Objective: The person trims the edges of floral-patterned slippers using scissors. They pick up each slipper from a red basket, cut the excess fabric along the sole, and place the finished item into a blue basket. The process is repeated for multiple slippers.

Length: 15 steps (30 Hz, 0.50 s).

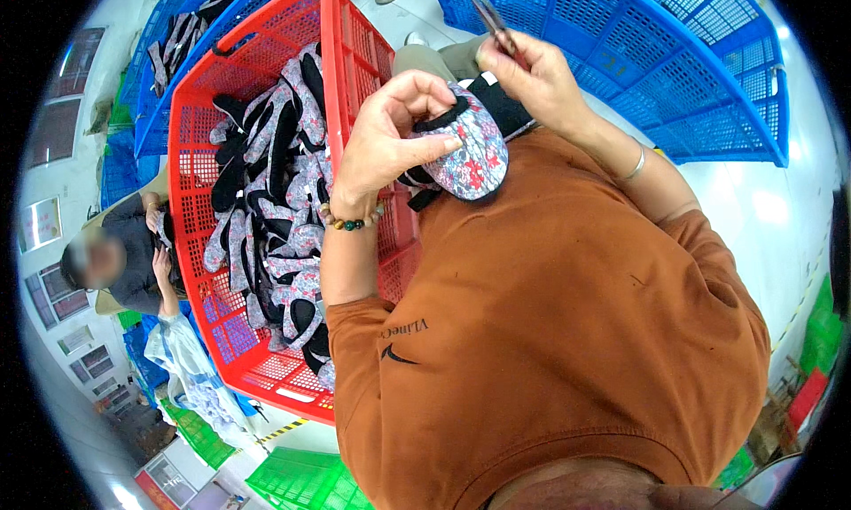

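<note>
A floral slipper (472,155) in grey, red and blue with black trim is gripped by my left hand (394,124), whose fingers reach into its opening and whose thumb presses on the outside. Black material (501,107) shows just behind it, over my lap; I cannot make out whether this is a second slipper. Raised to the right of the slipper, my right hand (536,77) is closed around small metal snips (493,23), their blades pointing up and away from the slipper.
Left of me stands a large red plastic crate (191,235) heaped with similar floral and black slippers (275,191). Blue perforated crates (620,45) stand ahead and to the right. A person (133,253) sits beyond the red crate. Green crates (310,479) are lower left.
</note>
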Tool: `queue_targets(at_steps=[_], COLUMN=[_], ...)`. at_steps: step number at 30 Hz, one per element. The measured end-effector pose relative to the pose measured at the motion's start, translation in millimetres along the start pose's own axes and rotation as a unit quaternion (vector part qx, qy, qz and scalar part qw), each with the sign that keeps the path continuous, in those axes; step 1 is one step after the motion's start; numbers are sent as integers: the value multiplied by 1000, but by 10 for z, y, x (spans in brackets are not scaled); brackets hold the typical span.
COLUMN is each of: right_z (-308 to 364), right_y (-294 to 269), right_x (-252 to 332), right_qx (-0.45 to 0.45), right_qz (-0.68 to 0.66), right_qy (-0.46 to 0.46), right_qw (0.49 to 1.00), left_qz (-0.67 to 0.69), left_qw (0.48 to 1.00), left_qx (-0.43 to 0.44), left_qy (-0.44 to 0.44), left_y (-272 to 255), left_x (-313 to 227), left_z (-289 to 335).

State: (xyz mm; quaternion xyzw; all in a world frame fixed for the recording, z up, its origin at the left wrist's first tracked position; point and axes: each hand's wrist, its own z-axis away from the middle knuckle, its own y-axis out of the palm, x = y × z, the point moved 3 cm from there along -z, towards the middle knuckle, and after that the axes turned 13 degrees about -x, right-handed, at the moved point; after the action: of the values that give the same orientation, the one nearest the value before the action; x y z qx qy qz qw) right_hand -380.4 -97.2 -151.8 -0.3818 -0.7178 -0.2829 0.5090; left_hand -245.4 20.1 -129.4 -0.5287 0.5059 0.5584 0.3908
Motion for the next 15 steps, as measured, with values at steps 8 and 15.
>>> queue_targets(at_steps=[8, 15], right_z=[219, 118], right_y=[-129, -141], right_x=[7, 96], right_qx=[74, 45], right_qz=[-15, -81], right_qy=[104, 45], right_qw=[992, 995], left_qz=[-17, -26], left_qw=[970, 972], left_qx=[-192, -170], left_qy=[145, 161], left_y=[51, 99], left_x=[10, -35], left_z=[33, 41])
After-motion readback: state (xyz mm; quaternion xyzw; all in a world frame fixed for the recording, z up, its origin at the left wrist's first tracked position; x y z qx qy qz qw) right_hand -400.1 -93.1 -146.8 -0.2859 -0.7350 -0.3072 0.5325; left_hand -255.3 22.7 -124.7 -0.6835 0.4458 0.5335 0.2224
